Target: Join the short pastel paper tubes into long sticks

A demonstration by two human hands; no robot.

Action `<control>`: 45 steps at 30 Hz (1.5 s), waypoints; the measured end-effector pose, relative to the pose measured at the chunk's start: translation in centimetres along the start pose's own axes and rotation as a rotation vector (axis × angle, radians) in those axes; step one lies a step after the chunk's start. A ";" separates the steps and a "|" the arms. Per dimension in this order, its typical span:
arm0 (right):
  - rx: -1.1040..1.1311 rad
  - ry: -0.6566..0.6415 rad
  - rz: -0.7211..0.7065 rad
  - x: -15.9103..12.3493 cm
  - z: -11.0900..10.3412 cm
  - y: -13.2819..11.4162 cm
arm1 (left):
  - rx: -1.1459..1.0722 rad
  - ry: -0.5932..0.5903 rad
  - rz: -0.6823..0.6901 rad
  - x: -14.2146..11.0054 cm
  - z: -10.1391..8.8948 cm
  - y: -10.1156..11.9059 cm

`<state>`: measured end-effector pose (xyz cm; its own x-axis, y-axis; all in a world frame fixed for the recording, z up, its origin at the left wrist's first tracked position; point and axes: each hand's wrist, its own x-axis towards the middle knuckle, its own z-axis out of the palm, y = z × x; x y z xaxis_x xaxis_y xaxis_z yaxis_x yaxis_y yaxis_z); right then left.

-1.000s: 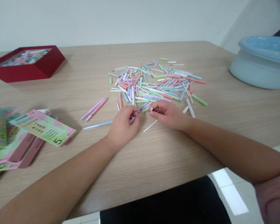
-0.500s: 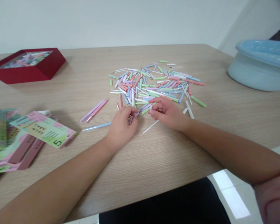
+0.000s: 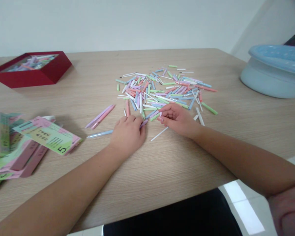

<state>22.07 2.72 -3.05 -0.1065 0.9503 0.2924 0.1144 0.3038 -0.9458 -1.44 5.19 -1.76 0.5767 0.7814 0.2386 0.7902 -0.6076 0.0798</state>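
Note:
My left hand (image 3: 128,133) rests low over the table, palm down and fingers curled. A purple pen barrel (image 3: 144,123) pokes out between its thumb and forefinger; the rest of it is hidden under the hand. To the right, my right hand (image 3: 177,120) pinches a small pale purple pen cap (image 3: 160,114) between thumb and fingertips. A blue pen (image 3: 100,134) lies partly beneath the left hand. A thin white refill (image 3: 159,133) lies just below the right hand. Loose pastel pen parts (image 3: 159,91) spread in a pile beyond both hands.
A purple pen (image 3: 98,116) and a pink pen (image 3: 103,116) lie side by side on the left. Printed pastel boxes (image 3: 49,133) are stacked nearer the left edge. Behind them stands a red box (image 3: 55,70) holding more pen parts. A pale blue plastic basin (image 3: 270,77) sits at right.
My left hand has turned palm down and lowered, its fingers moving from a raised pinch to a curl over the table. The right hand keeps its pinch in nearly the same place.

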 end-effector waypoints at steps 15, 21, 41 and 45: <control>-0.002 0.138 0.027 0.3 -0.3 -0.2 | -1.024 0.156 0.086 -0.5 0.2 0.8; -0.033 0.137 0.033 0.5 -0.7 0.5 | -0.594 0.106 0.044 0.0 -0.5 0.0; -0.020 0.149 0.091 0.6 -0.8 0.9 | -0.520 0.117 -0.015 0.6 0.1 -0.9; -0.017 0.145 0.107 0.6 -0.7 0.7 | -0.405 0.072 0.089 0.4 0.2 -0.7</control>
<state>22.77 3.55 -3.47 0.0509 0.9766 0.2091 0.1339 0.2008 -0.9704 -1.72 6.01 -1.90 0.6112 0.7204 0.3279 0.5846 -0.6901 0.4266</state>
